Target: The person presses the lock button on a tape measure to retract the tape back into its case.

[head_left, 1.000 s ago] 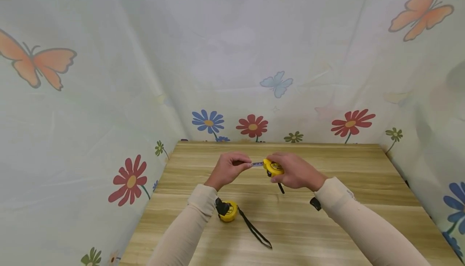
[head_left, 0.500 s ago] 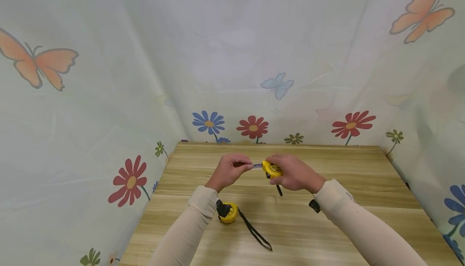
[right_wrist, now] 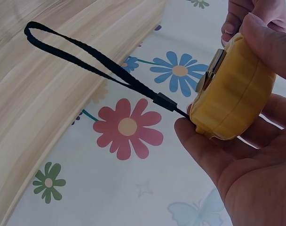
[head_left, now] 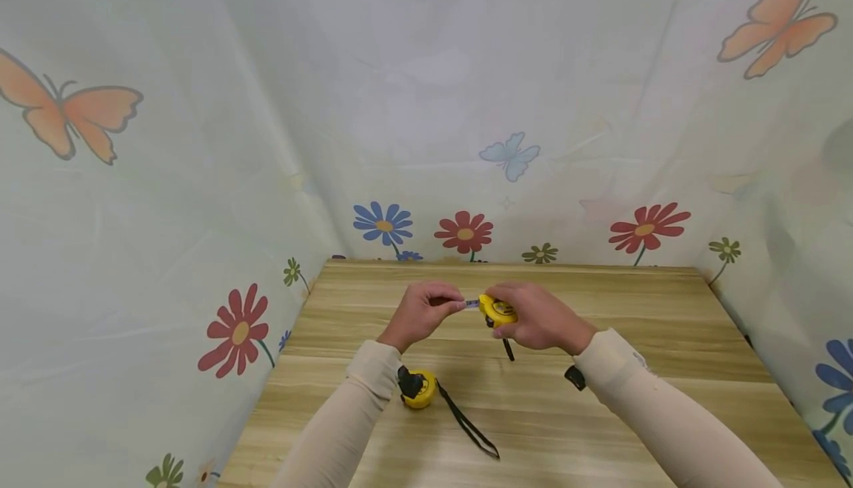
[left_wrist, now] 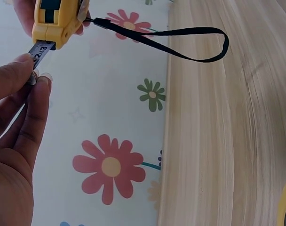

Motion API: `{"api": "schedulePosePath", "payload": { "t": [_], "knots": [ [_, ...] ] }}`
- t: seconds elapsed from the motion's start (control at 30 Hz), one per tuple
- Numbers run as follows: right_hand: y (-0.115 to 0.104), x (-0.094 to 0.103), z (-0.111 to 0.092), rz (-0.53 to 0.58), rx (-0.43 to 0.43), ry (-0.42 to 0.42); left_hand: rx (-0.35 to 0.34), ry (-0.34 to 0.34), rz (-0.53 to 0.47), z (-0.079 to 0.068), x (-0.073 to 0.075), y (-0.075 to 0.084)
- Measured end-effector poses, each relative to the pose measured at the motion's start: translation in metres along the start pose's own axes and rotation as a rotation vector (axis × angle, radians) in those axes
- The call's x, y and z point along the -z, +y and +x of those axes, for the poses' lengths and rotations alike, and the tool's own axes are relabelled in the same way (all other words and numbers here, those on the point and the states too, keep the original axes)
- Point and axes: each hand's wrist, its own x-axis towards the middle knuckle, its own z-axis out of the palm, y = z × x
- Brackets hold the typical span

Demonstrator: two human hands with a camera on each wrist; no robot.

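Note:
My right hand point(head_left: 540, 315) grips a yellow tape measure point(head_left: 498, 310) above the far half of the table. A black wrist strap point(right_wrist: 93, 59) hangs off its case in the right wrist view. Between thumb and fingers, my left hand point(head_left: 421, 313) pinches the end of the short silver blade point(left_wrist: 41, 51), which sticks out of the case's mouth. Numbers show on the blade in the left wrist view. A second yellow tape measure point(head_left: 420, 390) lies on the table below my left wrist, its black strap point(head_left: 466, 421) trailing to the right. The left wrist camera partly covers it.
The wood-grain table point(head_left: 600, 414) ends at a back edge against a white curtain point(head_left: 426, 103) printed with flowers and butterflies. More of this curtain hangs along the left and right sides.
The right hand has brought the tape case slightly left toward the left hand, so the exposed blade is a little shorter. The left hand keeps its pinch, and the second tape measure lies still.

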Motion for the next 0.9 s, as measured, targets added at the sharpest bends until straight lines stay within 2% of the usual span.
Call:
{"api": "schedulePosePath", "payload": {
  "t": [0.7, 0.9],
  "knots": [
    [-0.0024, -0.0016, 0.0004, 0.015, 0.0, -0.016, -0.068, -0.01, 0.004, 0.0002, -0.0038, -0.0024],
    [-0.0035, -0.0012, 0.0002, 0.021, -0.002, -0.02, -0.062, -0.014, 0.001, 0.0005, -0.0046, -0.0025]
  ]
}}
